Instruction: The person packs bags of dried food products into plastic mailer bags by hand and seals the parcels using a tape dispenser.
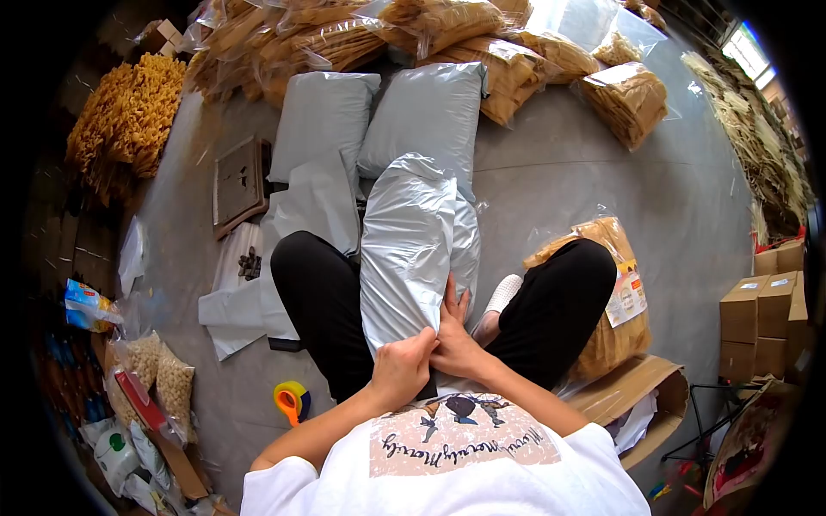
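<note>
A shiny silver-grey plastic mailing bag [404, 249] lies lengthwise between the bent knees, its surface creased. Its near end is pinched by my left hand [402, 365], fingers curled closed. Against the bag's near right edge, my right hand [456, 340] grips with the thumb beside the left hand and the other fingers stretched along the side. Both hands touch each other there. What is inside the bag is hidden. Beyond it lie two filled grey mailing bags [426, 116], and flat grey bags [314, 206] are spread to the left.
A yellow tape roll [292, 401] sits by the left knee. A scale [241, 185] lies farther left. A clear bag of tan dried sticks [615, 344] stands by the right knee, near an open carton [662, 404]. Packed tan bags [327, 47] line the back; cardboard boxes [761, 318] stand right.
</note>
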Motion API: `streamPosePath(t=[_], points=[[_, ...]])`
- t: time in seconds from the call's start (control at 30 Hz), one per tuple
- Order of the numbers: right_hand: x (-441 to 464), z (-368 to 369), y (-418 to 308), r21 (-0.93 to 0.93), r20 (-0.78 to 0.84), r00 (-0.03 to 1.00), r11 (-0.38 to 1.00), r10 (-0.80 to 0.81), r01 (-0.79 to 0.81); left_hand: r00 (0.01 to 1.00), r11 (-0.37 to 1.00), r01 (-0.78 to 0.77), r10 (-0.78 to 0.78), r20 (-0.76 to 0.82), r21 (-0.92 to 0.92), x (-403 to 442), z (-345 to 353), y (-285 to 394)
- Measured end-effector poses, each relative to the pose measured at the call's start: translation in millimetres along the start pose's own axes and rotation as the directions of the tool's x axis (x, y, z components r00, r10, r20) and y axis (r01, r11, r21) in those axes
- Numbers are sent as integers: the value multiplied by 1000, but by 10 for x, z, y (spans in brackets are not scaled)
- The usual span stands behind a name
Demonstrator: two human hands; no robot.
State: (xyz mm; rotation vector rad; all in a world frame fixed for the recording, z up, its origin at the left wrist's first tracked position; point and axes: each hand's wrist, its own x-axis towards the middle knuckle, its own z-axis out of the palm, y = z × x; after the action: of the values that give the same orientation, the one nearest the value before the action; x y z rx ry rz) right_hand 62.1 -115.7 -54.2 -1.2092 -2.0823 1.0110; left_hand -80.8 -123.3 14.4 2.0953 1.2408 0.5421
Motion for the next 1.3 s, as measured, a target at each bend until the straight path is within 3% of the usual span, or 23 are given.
streamPosePath(t=[0.1,0.17,0.23,0.3,0.33,0.4,0.47,0.5,0.53,0.57,0.6,0.63,0.7,0.73,0.83,0.97,1.0,1.03,1.1,1.13,1.2,1.23,1.3], points=[[-243,-201,88,361,-194,980,925,-50,118,998,998,42,-43,-34,-54,-62,-52,17],[-396,-244,-11,-32,-68,989,991,-132,130,991,986,112,-119,-55,-120,-98,-112,45],[-324,-18,-64,-180,192,971,968,-141,176,996,996,44,-50,-71,-84,-77,-142,52],[-161,84,-67,-201,240,965,968,-103,153,997,997,-76,76,26,-10,-33,-132,70],[-45,197,-12,75,173,984,996,31,-44,990,989,-142,141,21,33,-25,-16,15],[20,310,90,362,146,973,906,178,-220,993,993,-114,114,31,12,-30,184,-119],[98,303,183,103,473,862,961,180,-257,993,993,-121,121,7,1,-1,222,-183],[81,215,140,107,465,866,960,181,-258,998,997,-64,64,-16,-52,-35,203,-150],[9,59,73,192,177,984,981,2,-36,999,994,-7,4,-34,-106,-72,193,-129],[-67,-74,63,199,-134,975,959,-177,201,999,995,-14,11,-30,-104,-97,187,-124],[-186,-126,88,458,-107,994,887,-11,59,999,993,-17,12,-44,-116,-133,176,-122],[-334,-114,60,660,-170,932,739,321,-135,998,991,-20,12,-60,-130,-147,173,-128],[-421,-155,174,336,-487,843,940,230,-63,999,995,-26,22,-38,-95,-139,193,-132],[-409,-172,115,261,-423,880,959,217,-111,998,997,-56,56,2,-47,-96,190,-116],[-302,83,235,331,-242,967,944,78,7,993,994,-113,112,48,7,7,280,-78],[-197,-37,273,535,-125,985,844,120,-35,969,945,-234,209,133,226,54,618,-361],[-245,-148,359,517,-77,981,848,181,-116,962,897,-253,194,191,363,67,680,-424],[-246,-283,414,652,-79,966,746,244,-136,955,829,-272,170,243,489,80,718,-453],[-186,-661,418,696,-5,846,610,533,-379,940,818,-324,219,262,476,110,714,-506],[-73,-767,352,696,-8,844,609,536,-380,937,828,-329,225,268,455,116,720,-506],[244,-891,250,294,-553,794,951,251,-96,934,833,-336,236,268,440,159,730,-520],[372,-910,287,293,-556,793,952,248,-92,937,837,-333,240,256,434,165,740,-523],[574,-889,410,-169,-510,857,985,-74,-15,939,841,-329,242,244,430,160,740,-519]])
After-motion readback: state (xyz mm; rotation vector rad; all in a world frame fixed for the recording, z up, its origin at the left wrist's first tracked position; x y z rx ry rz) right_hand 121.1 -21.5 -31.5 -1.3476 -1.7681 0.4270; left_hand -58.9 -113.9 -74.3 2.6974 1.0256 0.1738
